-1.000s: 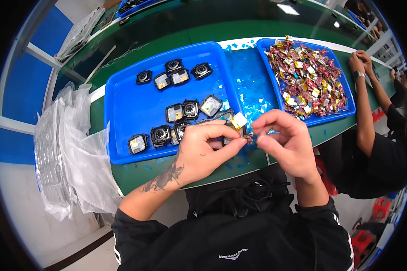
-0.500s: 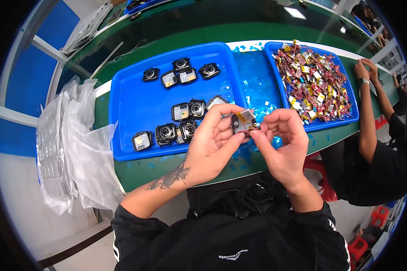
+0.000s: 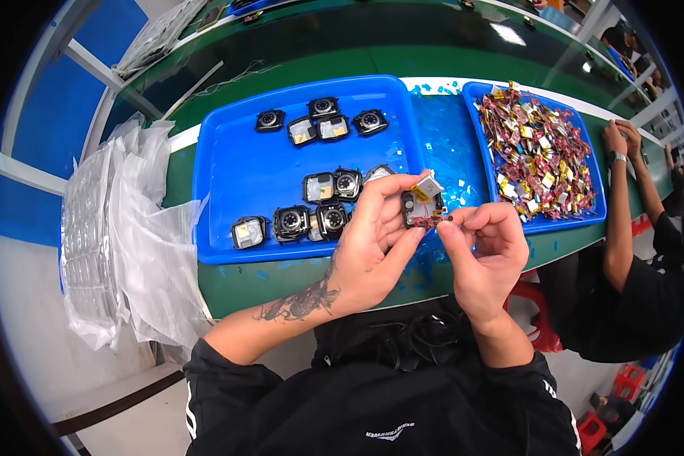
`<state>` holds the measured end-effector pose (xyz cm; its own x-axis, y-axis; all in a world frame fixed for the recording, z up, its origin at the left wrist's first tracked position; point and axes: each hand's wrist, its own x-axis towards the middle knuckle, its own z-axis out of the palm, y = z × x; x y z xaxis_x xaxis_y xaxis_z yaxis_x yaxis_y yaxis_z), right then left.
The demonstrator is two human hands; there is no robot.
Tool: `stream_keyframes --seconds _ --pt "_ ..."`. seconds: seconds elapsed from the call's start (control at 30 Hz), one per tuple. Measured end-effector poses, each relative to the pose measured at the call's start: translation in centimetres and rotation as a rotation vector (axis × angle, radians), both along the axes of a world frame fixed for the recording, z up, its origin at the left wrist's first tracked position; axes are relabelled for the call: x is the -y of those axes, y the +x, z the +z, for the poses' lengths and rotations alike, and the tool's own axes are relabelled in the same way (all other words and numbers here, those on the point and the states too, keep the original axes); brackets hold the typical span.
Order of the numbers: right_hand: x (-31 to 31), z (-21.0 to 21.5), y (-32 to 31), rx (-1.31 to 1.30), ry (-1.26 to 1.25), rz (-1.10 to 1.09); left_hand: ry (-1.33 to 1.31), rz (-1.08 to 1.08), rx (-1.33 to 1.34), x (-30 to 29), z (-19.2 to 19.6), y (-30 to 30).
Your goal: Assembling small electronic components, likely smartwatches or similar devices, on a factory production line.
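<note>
My left hand grips an opened black watch case between thumb and fingers, its inside facing up. A silver battery with a yellow strip is tilted up out of the case at its far edge. Dark red flex circuitry shows along the near edge. My right hand is closed in a pinch at the case's near right corner, where a tiny dark part shows at its fingertips; what exactly it pinches is too small to tell. Behind my left hand, several black watch cases lie in a large blue tray.
A second blue tray on the right is heaped with batteries and red flex pieces. Blue film scraps cover the green table between the trays. Clear plastic trays and sheeting hang at the left edge. Another person's arms rest at the right.
The scene has shifted slightly in view. My right fingers have drawn down and closer together at the case's corner, and the case's inside now shows more fully.
</note>
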<state>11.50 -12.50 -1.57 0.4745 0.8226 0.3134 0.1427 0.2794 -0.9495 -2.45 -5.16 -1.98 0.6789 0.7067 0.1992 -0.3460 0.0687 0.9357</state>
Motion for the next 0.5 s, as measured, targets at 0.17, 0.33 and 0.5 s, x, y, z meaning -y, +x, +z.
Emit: stream_keyframes --seconds 0.17,0.33,0.5 --pt "-0.21 -0.12 -0.19 -0.063 0.006 0.008 0.038 -0.011 0.008 -0.13 -0.02 -0.11" --pt "-0.27 -0.21 -0.15 -0.116 0.012 0.009 -0.019 -0.019 0.015 -0.14 -0.15 -0.02" --pt "-0.17 -0.24 -0.44 -0.175 0.056 0.006 -0.012 0.001 0.007 0.32 -0.59 0.13"
